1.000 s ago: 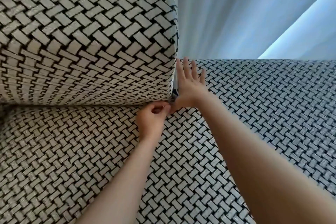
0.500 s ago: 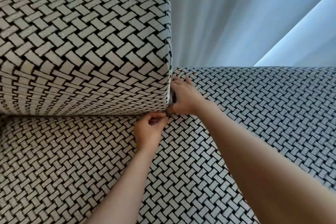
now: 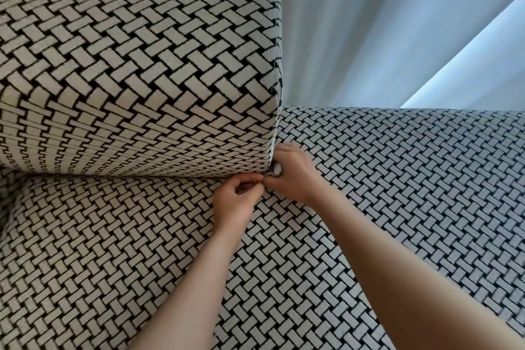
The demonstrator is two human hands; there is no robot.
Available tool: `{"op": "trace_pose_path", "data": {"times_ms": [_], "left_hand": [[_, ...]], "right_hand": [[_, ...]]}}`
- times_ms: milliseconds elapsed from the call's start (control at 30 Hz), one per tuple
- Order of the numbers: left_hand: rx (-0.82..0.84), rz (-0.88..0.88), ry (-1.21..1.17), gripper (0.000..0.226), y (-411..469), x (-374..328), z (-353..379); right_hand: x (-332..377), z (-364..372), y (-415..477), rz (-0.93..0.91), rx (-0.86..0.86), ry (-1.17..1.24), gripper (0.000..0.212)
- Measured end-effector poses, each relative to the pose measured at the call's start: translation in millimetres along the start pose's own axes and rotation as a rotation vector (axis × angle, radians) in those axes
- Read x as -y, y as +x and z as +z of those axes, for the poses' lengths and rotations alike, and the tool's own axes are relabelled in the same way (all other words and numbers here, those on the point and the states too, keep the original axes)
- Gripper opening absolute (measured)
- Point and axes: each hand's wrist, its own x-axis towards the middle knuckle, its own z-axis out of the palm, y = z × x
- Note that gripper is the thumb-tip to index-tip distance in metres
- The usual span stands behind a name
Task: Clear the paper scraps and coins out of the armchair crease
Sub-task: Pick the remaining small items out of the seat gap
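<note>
Paper scrap (image 3: 276,170): pale, crumpled, wedged in the crease (image 3: 170,176) at the lower right corner of the back cushion (image 3: 136,79), where the cushion meets the seat (image 3: 113,250) and armrest (image 3: 412,179). Right grip (image 3: 294,175) closed, fingers curled round the scrap, pressed against that cushion corner. Left grip (image 3: 234,202) just below the same corner, fingers curled, thumb to fingertips at the crease; cannot tell whether it pinches anything. No coins visible. Step in hand, my reading: extracting the scrap. Next move calls for a steady pull away from the cushion without tearing the paper, then probing along the cushion's lower edge for coins.
</note>
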Motion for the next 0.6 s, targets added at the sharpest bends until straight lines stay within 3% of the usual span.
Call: {"op": "trace_pose_path", "data": {"times_ms": [200, 300, 400, 500, 600], "left_hand": [[0.030, 0.007, -0.109, 0.016, -1, -2, -2], [0.034, 0.019, -0.077, 0.016, -2, -3, -2], [0.068, -0.010, -0.105, 0.014, -6, -6, -2], [0.130, -0.016, -0.060, 0.019, -12, -8, -4], [0.186, -0.012, -0.078, 0.033, -16, -9, -5]], "right_hand": [[8, -1, -18, 0.094, -0.004, 0.126, 0.012], [22, 12, -40, 0.165, -0.163, 0.238, 0.003], [38, 16, -58, 0.283, -0.251, 0.457, 0.013], [44, 0, -62, 0.409, -0.208, 0.791, 0.030], [42, -14, -61, 0.529, -0.196, 1.062, 0.034]]}}
